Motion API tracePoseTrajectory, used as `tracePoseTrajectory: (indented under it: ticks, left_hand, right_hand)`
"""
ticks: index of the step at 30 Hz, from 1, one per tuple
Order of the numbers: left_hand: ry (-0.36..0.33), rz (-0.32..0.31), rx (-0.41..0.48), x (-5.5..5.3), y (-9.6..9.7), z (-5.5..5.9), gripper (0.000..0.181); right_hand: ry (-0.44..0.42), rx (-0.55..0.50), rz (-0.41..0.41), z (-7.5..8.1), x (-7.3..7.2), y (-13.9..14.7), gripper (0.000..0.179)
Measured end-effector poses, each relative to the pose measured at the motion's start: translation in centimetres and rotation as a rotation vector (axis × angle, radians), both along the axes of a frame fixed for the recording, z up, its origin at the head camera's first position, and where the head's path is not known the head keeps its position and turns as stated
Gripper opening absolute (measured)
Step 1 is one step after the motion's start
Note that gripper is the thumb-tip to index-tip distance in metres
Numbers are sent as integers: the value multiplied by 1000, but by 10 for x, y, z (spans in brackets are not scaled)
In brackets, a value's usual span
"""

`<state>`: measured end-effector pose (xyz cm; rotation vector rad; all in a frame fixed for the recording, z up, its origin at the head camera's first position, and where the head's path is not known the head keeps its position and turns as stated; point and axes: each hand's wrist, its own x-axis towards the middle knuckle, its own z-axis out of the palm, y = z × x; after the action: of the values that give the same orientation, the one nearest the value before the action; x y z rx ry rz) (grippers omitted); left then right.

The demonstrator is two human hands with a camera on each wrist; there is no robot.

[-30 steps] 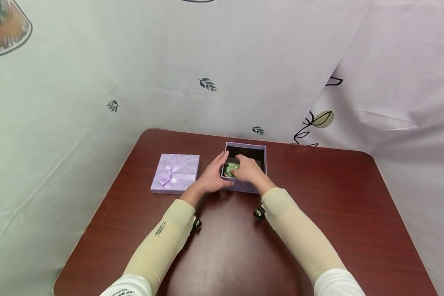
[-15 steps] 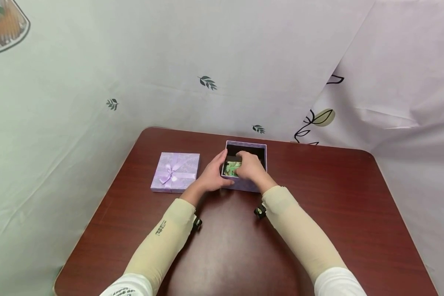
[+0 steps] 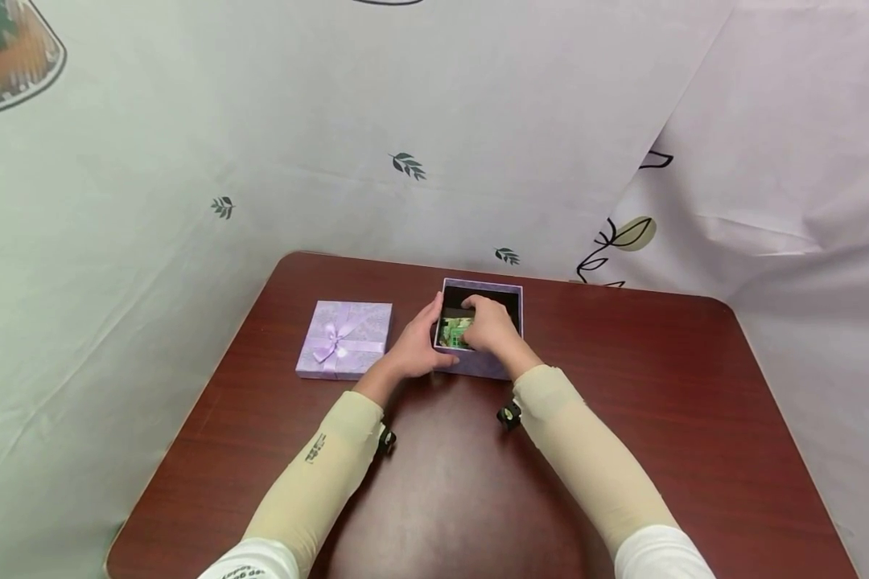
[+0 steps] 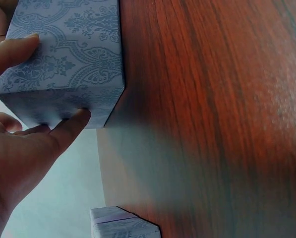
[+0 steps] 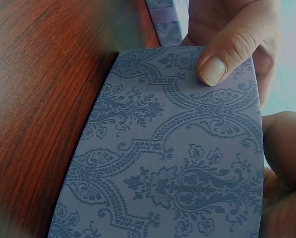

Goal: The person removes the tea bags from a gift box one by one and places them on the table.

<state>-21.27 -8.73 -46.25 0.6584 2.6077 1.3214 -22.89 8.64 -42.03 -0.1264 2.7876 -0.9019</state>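
A lavender patterned gift box stands lidless on the table, its inside dark. My left hand grips its left front corner, thumb on the front wall and fingers along the left wall; the left wrist view shows this hold on the box. My right hand reaches down into the box, its thumb against a small green patterned item at the front left inside. Its index finger bends over the item's far side; its other fingertips are hidden. The right wrist view shows the box's front wall with the left thumb on it.
To the left lies the matching lavender lid with a ribbon bow. Both stand on a dark red-brown wooden table with rounded corners. A pale printed cloth hangs behind the table's far edge.
Inside the box, the green item has shifted slightly and shows more of its face, with my right thumb still against it. My left hand keeps its hold; box and lid stay in place.
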Motion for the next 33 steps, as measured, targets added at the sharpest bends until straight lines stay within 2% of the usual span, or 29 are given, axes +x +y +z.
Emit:
tracePoseTrajectory:
  ticks: [9, 24, 33]
  left_hand:
    - [-9, 6, -4, 0, 0, 1, 119]
    - [-15, 19, -3, -1, 1, 0, 118]
    - [-15, 13, 4, 1, 0, -3, 118]
  right_hand:
    - [-4, -19, 10, 0, 0, 1, 56]
    - [-74, -15, 38, -3, -3, 0, 54]
    - [-41, -25, 49, -4, -1, -1, 56]
